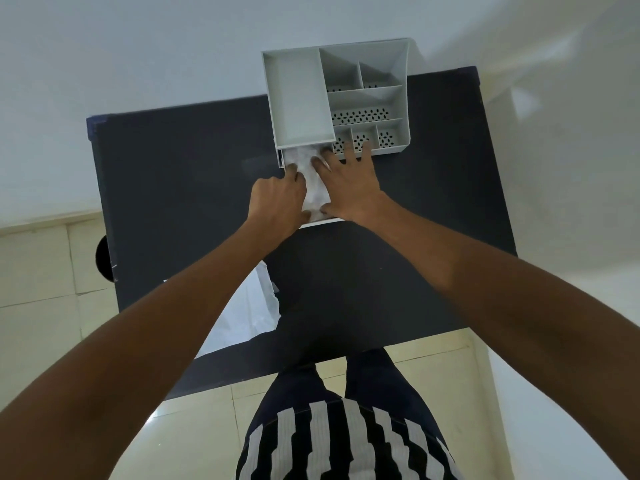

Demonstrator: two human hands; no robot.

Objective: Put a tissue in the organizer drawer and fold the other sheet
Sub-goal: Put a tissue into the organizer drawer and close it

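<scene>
Left grip point(277, 199) curled, right grip point(346, 183) flat, both pressing tissue point(313, 178) into drawer point(320, 221).

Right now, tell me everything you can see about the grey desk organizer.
The grey organizer looks like matte plastic and stands at the far edge of the black table, partly overhanging it. Its top has one long open tray on the left and several smaller compartments on the right with perforated floors; all look empty. Its drawer is pulled out toward the person, with a white tissue lying in it. The left hand and right hand press on the tissue; the right fingertips reach the organizer's front edge.
</scene>
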